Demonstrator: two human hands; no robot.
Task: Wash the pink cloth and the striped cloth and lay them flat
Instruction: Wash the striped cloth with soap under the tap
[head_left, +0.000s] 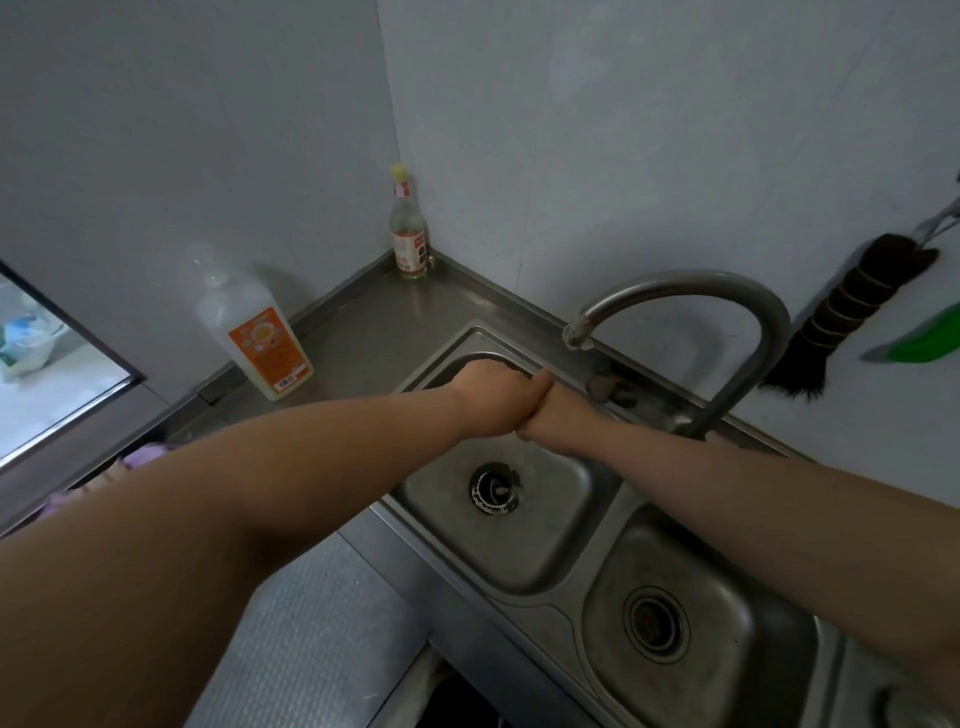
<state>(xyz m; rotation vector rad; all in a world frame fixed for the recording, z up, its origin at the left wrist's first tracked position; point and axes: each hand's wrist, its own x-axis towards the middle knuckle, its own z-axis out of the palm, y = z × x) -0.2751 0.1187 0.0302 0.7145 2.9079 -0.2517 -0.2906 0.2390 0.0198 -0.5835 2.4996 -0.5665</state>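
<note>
My left hand (485, 387) and my right hand (553, 410) are pressed together over the far side of the left basin (550, 519), below the faucet spout (579, 335). I see only the backs of both hands, and the fingers point away and down out of sight. Whatever they hold is hidden; a dark edge shows just beyond the left knuckles. A pink cloth (143, 457) lies on the counter at the left, mostly covered by my left forearm. No striped cloth is visible.
A double steel sink fills the middle, with the right basin (727, 597) nearer me. A soap bottle (260, 338) with an orange label and a glass bottle (409, 234) stand on the back counter. A dark brush (841, 322) hangs on the right wall. A window (47, 364) is at the left.
</note>
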